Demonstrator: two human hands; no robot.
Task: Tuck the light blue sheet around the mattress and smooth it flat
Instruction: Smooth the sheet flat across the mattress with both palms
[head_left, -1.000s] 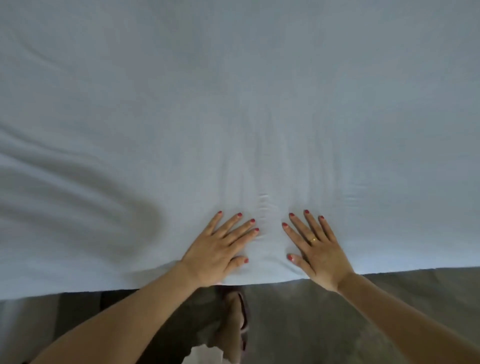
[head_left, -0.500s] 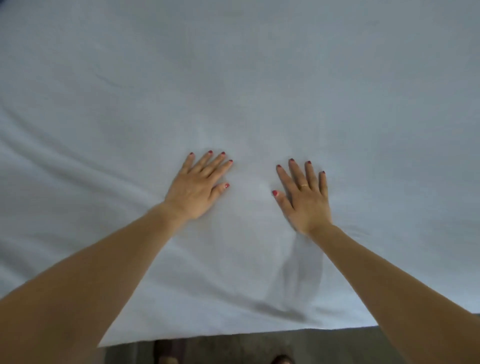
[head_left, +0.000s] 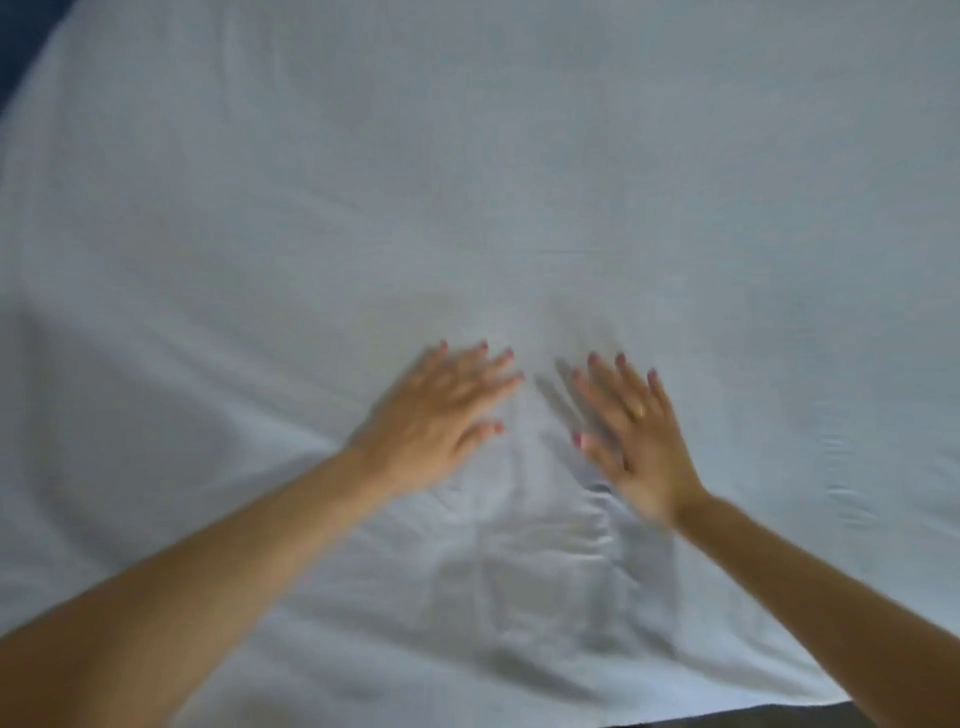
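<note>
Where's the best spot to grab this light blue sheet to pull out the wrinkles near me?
Probably the light blue sheet is best pinched along its near edge, from your side, pulling toward you: the creases sit between both flat hands and that edge.

Left hand (head_left: 441, 415): palm down, fingers straight and held together, pointing forward and slightly right, thumb spread toward the right hand. Right hand (head_left: 631, 441): palm down, fingers straight and slightly fanned, pointing forward and slightly left, ring on one finger. Both forearms bare and extended, converging. Both hands are motion-blurred.
</note>
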